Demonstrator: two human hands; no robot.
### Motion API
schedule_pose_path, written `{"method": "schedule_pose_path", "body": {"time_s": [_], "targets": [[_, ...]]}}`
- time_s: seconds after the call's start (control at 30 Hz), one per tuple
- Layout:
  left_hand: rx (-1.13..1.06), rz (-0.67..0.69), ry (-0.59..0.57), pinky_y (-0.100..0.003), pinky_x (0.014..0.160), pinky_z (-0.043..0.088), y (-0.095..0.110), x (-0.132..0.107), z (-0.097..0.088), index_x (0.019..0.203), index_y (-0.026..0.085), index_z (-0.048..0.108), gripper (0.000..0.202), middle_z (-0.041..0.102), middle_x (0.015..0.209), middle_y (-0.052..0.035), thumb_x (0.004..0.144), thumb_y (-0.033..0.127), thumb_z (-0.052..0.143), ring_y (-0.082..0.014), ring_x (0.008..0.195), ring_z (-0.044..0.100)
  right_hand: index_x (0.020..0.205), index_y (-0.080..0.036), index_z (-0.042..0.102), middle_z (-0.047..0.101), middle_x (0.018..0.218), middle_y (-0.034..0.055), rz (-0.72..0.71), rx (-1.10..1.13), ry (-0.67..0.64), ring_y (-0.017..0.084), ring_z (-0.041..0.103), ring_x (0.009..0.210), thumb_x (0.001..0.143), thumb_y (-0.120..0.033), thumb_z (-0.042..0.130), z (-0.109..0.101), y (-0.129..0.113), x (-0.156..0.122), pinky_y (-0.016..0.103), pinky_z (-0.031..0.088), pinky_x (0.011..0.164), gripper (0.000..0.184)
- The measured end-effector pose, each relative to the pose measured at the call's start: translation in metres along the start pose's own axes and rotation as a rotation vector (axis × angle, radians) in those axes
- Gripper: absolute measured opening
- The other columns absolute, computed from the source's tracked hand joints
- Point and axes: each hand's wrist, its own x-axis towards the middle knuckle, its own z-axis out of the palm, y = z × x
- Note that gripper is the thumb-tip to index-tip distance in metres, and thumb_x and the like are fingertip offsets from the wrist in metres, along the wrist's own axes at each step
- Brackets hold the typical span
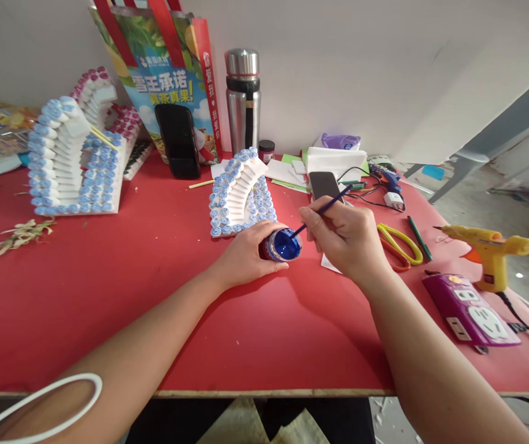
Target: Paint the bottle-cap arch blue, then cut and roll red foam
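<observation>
My left hand [248, 256] is wrapped round a small jar of blue paint [287, 245], its mouth tilted toward me. In my right hand [345, 237] is a thin dark blue paintbrush [327, 208], its lower end at the jar's mouth; the bristle tip is hard to make out against the paint. Just behind the jar stands a small white stair model [241, 194] edged with blue-and-white rosettes. A larger stair model [77, 163] of the same kind stands at the left, with a yellow stick resting across it.
A purple power strip [472, 311] and yellow glue gun [489, 246] lie at the right, near scissors [398, 243] and a green pen [419, 238]. Along the back stand a steel thermos [243, 102], a shopping bag [167, 80] and an upright phone [177, 142]. Dried stalks [19, 237] lie left.
</observation>
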Motion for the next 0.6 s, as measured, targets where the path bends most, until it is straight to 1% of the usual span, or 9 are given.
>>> {"method": "schedule_pose_path", "body": {"time_s": [0.07,0.17,0.23,0.3,0.37,0.47,0.53,0.6], "targets": [[-0.005,-0.003,-0.002,-0.038,0.101,0.048,0.0005,0.0003,-0.0001,0.123,0.024,0.058,0.055,0.065,0.122,-0.0053,0.072,0.026,0.081,-0.0242,0.114,0.061,0.073,-0.017,0.061,0.057,0.058,-0.0005,-0.006,-0.017,-0.039,0.009,0.046,0.049,0.096,-0.039,0.058,0.0008,0.0011,-0.0007,0.025,0.036,0.049,0.032],[-0.016,-0.002,-0.01,-0.037,0.099,0.049,0.0011,0.0006,-0.0004,0.121,0.023,0.058,0.053,0.065,0.12,-0.0054,0.073,0.026,0.079,-0.0237,0.111,0.062,0.077,-0.017,0.062,0.06,0.063,0.0002,0.001,0.102,-0.083,0.01,0.049,0.05,0.097,-0.04,0.055,0.0024,0.001,-0.0013,0.024,0.038,0.05,0.032],[-0.014,-0.007,-0.013,-0.037,0.099,0.05,0.0011,0.0006,-0.0004,0.121,0.023,0.059,0.053,0.065,0.12,-0.0053,0.073,0.026,0.079,-0.0237,0.111,0.062,0.08,-0.017,0.063,0.062,0.065,0.0009,-0.01,0.104,-0.045,0.01,0.052,0.052,0.097,-0.04,0.055,0.0025,0.0005,-0.0009,0.024,0.04,0.052,0.03],[-0.009,-0.013,-0.008,-0.038,0.101,0.049,0.0011,0.0005,-0.0004,0.122,0.024,0.058,0.054,0.065,0.122,-0.0051,0.072,0.027,0.08,-0.0242,0.113,0.062,0.078,-0.017,0.063,0.061,0.063,0.0007,-0.018,0.016,-0.006,0.01,0.05,0.051,0.096,-0.04,0.056,0.0019,0.0003,-0.0006,0.025,0.039,0.052,0.03],[-0.009,-0.016,-0.007,-0.039,0.102,0.048,0.0012,0.0003,-0.0005,0.123,0.024,0.058,0.055,0.064,0.124,-0.0053,0.072,0.028,0.08,-0.0248,0.115,0.061,0.074,-0.017,0.061,0.058,0.058,-0.0001,-0.012,-0.044,-0.016,0.01,0.047,0.049,0.096,-0.04,0.057,0.0014,0.0001,-0.0008,0.025,0.037,0.05,0.032],[-0.011,-0.014,-0.019,-0.038,0.101,0.049,0.0019,0.0003,-0.0009,0.121,0.024,0.058,0.053,0.065,0.122,-0.0054,0.073,0.027,0.079,-0.0246,0.114,0.062,0.074,-0.018,0.061,0.059,0.06,0.0,0.013,0.055,-0.062,0.01,0.048,0.05,0.097,-0.041,0.055,0.0019,-0.0004,-0.0014,0.025,0.038,0.05,0.033],[-0.002,-0.018,-0.019,-0.038,0.1,0.049,0.0023,0.0005,-0.0012,0.121,0.023,0.058,0.052,0.065,0.12,-0.0053,0.073,0.027,0.079,-0.0247,0.112,0.062,0.078,-0.017,0.061,0.062,0.065,0.0011,0.017,0.11,-0.044,0.01,0.052,0.052,0.098,-0.042,0.054,0.0022,-0.0006,-0.0011,0.025,0.04,0.052,0.032],[0.006,-0.023,-0.016,-0.038,0.1,0.049,0.0025,0.0008,-0.0012,0.121,0.023,0.058,0.054,0.065,0.121,-0.0054,0.073,0.028,0.08,-0.0251,0.113,0.062,0.079,-0.017,0.062,0.062,0.065,0.0012,0.012,0.069,-0.008,0.011,0.052,0.052,0.097,-0.043,0.056,0.002,-0.0003,-0.0003,0.025,0.041,0.053,0.032]]}}
